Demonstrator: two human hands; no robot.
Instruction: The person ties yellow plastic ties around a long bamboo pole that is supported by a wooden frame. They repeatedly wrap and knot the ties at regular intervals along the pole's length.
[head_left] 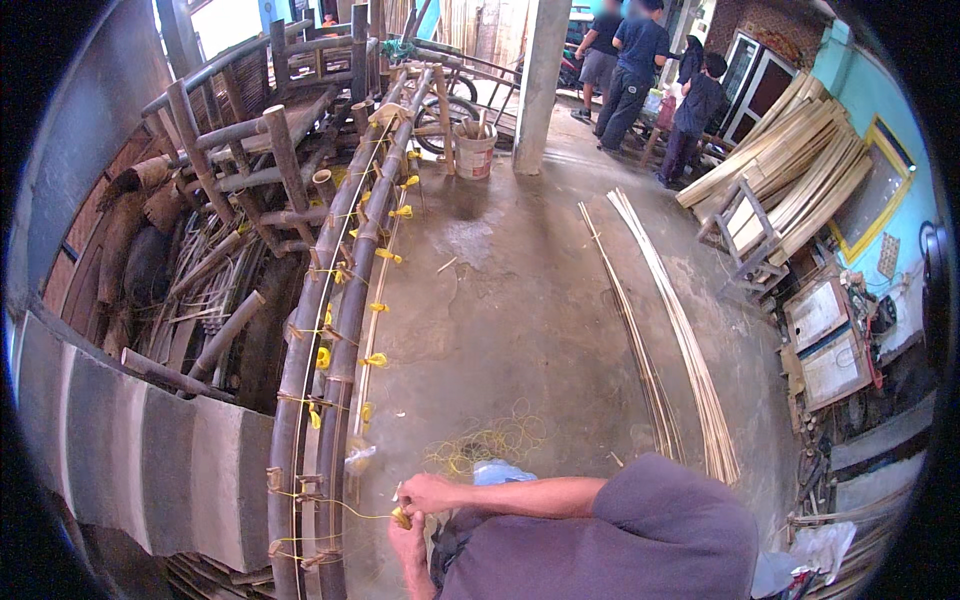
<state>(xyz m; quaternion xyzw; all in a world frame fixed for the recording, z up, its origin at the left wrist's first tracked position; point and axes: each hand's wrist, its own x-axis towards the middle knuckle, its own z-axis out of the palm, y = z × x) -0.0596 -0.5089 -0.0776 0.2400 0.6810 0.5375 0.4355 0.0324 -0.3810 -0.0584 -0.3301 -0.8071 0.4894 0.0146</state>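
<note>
1. Yellow, thin twine bundle (402, 517) sits in the left hand's (406, 546) grip, beside dark bamboo poles (346, 378).
2. Curled right hand (427, 493) adjoins it; what its grip clasps, I cannot tell.
3. White plastic bucket (467, 150) bears a reddish label (481, 164), unreadable.

Floor (530, 330): bare, stained concrete, with a grey pillar (541, 90) standing on it as landmark. Just left of the pillar's foot, a whitish bucket (474, 158); right of the pillar, on its near side, a bundle of pale strips (708, 420) with a thinner, darker bundle (648, 385) alongside. Well to the pillar's near side, a loose yellow string tangle (470, 452), light-blue plastic (500, 473) beside it.
</note>
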